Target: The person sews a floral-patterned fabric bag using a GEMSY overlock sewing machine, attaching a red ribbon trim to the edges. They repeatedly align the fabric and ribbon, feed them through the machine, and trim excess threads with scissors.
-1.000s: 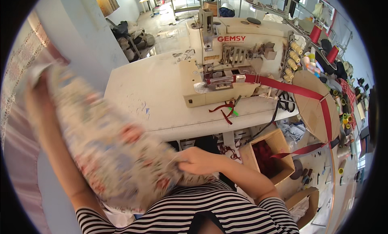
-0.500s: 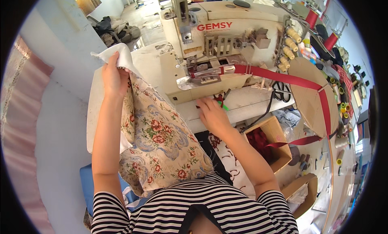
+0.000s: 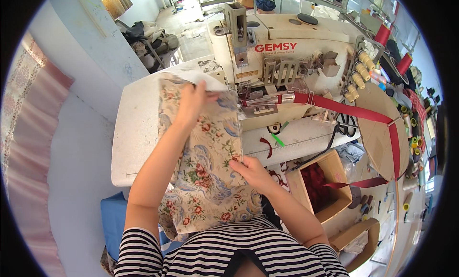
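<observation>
A floral tapestry fabric piece (image 3: 205, 191) with pale backing at its top lies between my lap and the white sewing table (image 3: 134, 119), its top end just left of the machine's needle area. My left hand (image 3: 193, 102) grips that top end, fingers curled onto it. Lower down, my right hand (image 3: 251, 174) pinches the fabric's right edge with thumb uppermost. The industrial sewing machine (image 3: 296, 31) has red binding tape (image 3: 334, 105) running into its metal folder (image 3: 272, 100). A green-handled tool (image 3: 277, 139) and a dark red scrap (image 3: 267, 147) lie on the table below it.
An open box with red fabric (image 3: 343, 203) and another carton (image 3: 366, 250) sit low at right. Thread cones (image 3: 404, 64) stand beyond the cardboard disc (image 3: 377, 148). A wall (image 3: 81, 157), pink curtain (image 3: 31, 172) and blue cloth (image 3: 112, 219) are at left; piled dark fabrics (image 3: 143, 40) lie behind.
The fabric has swung rightward from the far left and now lies flatter beside the machine. My left hand moved right with it; my right hand left the tabletop scraps and took the fabric's edge.
</observation>
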`<state>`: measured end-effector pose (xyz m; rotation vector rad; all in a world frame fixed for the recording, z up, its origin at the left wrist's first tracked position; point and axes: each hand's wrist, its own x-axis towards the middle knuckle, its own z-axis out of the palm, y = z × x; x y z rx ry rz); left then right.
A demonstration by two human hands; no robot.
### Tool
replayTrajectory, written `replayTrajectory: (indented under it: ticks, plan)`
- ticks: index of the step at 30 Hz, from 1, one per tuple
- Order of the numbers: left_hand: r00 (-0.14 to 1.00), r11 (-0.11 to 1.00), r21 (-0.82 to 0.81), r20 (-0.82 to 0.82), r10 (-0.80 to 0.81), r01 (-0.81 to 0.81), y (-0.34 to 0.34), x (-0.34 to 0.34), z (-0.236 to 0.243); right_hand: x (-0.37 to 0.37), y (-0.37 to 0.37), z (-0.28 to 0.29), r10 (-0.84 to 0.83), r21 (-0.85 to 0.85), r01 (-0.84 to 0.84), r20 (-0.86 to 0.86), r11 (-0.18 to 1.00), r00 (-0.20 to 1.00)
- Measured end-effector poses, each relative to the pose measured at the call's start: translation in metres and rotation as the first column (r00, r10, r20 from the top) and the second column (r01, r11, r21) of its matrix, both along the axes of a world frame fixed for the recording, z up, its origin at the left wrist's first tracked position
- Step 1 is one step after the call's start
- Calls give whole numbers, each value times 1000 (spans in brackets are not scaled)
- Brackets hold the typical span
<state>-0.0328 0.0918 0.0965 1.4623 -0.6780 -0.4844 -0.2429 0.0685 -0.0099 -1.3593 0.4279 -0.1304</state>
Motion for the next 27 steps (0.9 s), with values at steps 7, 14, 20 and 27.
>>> replayTrajectory:
  ticks: [7,14,20,27]
  plan:
    - [790,926,233,486,-375,296,22,-13,-32,13,-11,10,-160,-30,166,143,986,977]
    - [475,931,290,802,-363,221,6,0,-36,15,-23,19,-346,76,337,192,938,919]
    - [396,935,311,847,-354,171,7,-9,-33,0,-38,19,-341,140,318,197,938,919]
    - [605,929,263,706,-369,260,11,-12,-42,-2,-35,6,-202,-179,229,156,957,967]
